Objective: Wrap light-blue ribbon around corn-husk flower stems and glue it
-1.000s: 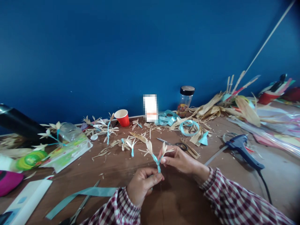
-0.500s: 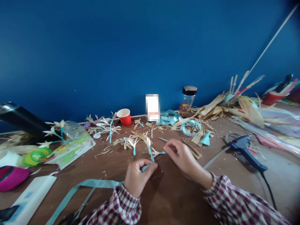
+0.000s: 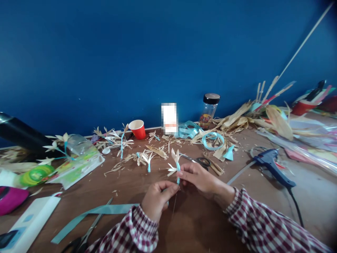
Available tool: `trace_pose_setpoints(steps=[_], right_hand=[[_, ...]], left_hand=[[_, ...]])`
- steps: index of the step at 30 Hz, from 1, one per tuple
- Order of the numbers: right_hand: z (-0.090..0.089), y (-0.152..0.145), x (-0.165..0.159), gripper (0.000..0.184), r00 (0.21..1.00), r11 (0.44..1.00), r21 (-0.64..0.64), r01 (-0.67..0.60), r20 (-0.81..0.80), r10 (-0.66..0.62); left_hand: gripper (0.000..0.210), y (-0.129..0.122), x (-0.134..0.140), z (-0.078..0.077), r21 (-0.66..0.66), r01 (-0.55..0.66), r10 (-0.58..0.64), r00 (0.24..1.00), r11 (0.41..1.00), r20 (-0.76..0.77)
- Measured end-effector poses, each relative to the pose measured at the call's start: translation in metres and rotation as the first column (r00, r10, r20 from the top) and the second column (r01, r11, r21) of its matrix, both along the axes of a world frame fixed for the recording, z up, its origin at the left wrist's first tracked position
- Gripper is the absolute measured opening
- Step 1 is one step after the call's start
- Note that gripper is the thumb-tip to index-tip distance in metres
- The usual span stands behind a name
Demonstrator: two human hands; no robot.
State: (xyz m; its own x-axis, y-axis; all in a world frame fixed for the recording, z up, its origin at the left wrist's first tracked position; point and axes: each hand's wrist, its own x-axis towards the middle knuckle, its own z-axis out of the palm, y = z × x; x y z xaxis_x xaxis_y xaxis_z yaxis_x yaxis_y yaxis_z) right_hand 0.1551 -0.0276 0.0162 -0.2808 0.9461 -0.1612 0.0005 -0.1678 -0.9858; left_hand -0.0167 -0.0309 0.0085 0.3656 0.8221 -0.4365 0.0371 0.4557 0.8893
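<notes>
In the middle of the head view, my right hand (image 3: 197,177) pinches a small corn husk flower (image 3: 178,163), its pale petals pointing up and its stem wrapped in light blue. A second cluster of white petals spreads to the left beside it. My left hand (image 3: 160,197), fingertips pressed together, grips a light blue ribbon (image 3: 113,209) just below the stem. The ribbon trails leftward over the table. A thin wire (image 3: 174,205) hangs under the fingertips. Farther left, a finished-looking husk flower (image 3: 149,162) with a blue stem stands or lies on the table; I cannot tell which.
Scissors (image 3: 91,226) lie under the ribbon, and another pair (image 3: 204,162) lies behind my right hand. At right rests a blue glue gun (image 3: 275,165) with its cord. A red paper cup (image 3: 137,130), a lidded jar (image 3: 209,110) and husk scraps line the wall. A power strip (image 3: 39,219) sits front left.
My right hand has moved down and left, from open space above the table to the flower stem. The second petal cluster, formerly lying to the right, is now upright with the stem.
</notes>
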Motion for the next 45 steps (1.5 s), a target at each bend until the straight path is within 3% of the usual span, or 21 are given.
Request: trace_pose_setpoints(steps=[2, 5, 8, 14, 18, 24, 28, 34, 40, 45], right_hand=[[0.0, 0.001, 0.002, 0.032, 0.997, 0.999, -0.003, -0.033, -0.074, 0.032], [0.0, 0.0, 0.001, 0.034, 0.982, 0.997, -0.014, -0.075, -0.176, 0.072], [-0.003, -0.002, -0.002, 0.034, 0.975, 0.998, -0.031, -0.064, -0.215, 0.055], [-0.009, -0.005, -0.007, 0.035, 0.99, 0.997, -0.067, -0.047, -0.137, 0.038], [-0.008, -0.005, -0.007, 0.033, 0.99, 0.994, -0.091, -0.067, -0.13, 0.055], [0.004, -0.002, -0.001, 0.028, 0.992, 0.994, -0.008, -0.105, -0.065, 0.104], [0.003, -0.004, -0.003, 0.027, 0.987, 0.993, -0.008, -0.118, -0.114, 0.116], [-0.01, -0.005, -0.009, 0.028, 0.984, 0.996, -0.069, -0.064, -0.172, 0.051], [-0.007, -0.003, -0.001, 0.022, 0.954, 0.984, -0.161, -0.079, -0.297, 0.028], [-0.005, -0.004, 0.003, 0.029, 0.913, 0.952, -0.265, -0.151, -0.406, 0.032]], left_hand=[[0.038, 0.002, -0.001, 0.0, -0.18, 0.034, 0.0, 0.983, 0.983, 0.185], [0.036, 0.002, -0.001, 0.001, -0.255, 0.078, 0.003, 0.953, 0.964, 0.304], [0.034, 0.002, -0.001, -0.001, -0.227, 0.042, 0.021, 0.963, 0.973, 0.269], [0.039, 0.0, 0.0, -0.008, -0.111, -0.079, 0.094, 0.985, 0.991, 0.142], [0.043, 0.0, 0.0, -0.01, -0.043, -0.078, 0.08, 0.996, 0.996, 0.05], [0.043, 0.001, 0.002, -0.002, -0.104, -0.116, 0.127, 0.986, 0.988, 0.106], [0.039, 0.001, 0.002, 0.001, -0.113, -0.132, 0.147, 0.98, 0.985, 0.137], [0.042, 0.001, 0.002, -0.008, -0.052, -0.145, 0.145, 0.989, 0.988, 0.01], [0.04, 0.001, 0.002, -0.002, -0.105, -0.2, 0.213, 0.968, 0.974, 0.134], [0.04, 0.002, 0.002, 0.0, -0.084, -0.219, 0.229, 0.965, 0.972, 0.125]])
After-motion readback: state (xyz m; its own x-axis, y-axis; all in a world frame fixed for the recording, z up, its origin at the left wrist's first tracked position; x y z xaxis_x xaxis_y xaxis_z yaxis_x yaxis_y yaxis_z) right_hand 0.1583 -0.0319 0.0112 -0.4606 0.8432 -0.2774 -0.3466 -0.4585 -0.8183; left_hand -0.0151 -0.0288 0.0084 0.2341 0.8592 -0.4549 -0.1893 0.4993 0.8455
